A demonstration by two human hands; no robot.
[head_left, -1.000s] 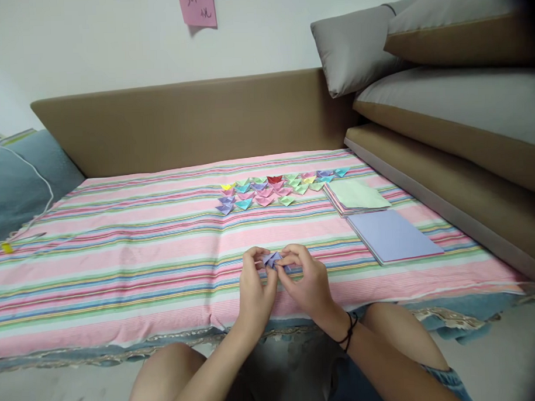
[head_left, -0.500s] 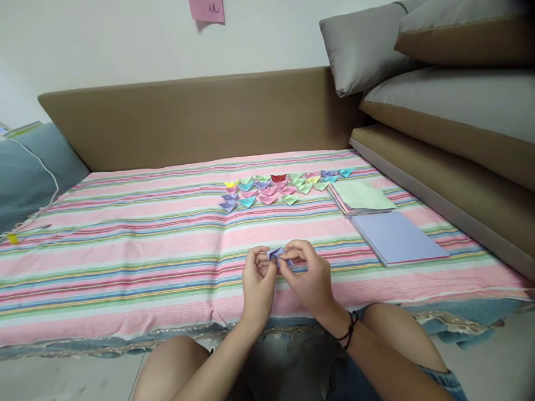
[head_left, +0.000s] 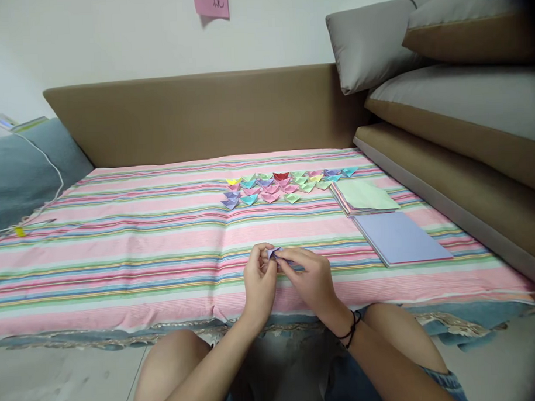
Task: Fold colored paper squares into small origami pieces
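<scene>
A small folded purple paper [head_left: 274, 253] is pinched between my two hands above the striped cloth. My left hand [head_left: 260, 279] grips its left side, thumb in front and fingers curled behind. My right hand [head_left: 312, 278] closes on its right side, thumb and fingers together over much of the paper. Beyond the hands lie several folded paper boats [head_left: 270, 197] in uneven rows, in pink, green, blue, purple, yellow and red. To the right rest a stack of purple paper sheets [head_left: 403, 238] and a stack topped with light green sheets [head_left: 367, 196].
A pink striped cloth [head_left: 163, 239] covers the seat. Grey and brown cushions [head_left: 457, 106] are piled along the right, and a brown backrest [head_left: 203, 118] stands behind. At the left, a white cable [head_left: 51, 164] runs over a blue cushion [head_left: 12, 174].
My right fingers have straightened and shifted leftward over the purple paper, covering more of it. The whole view has moved slightly; both hands still hold the paper.
</scene>
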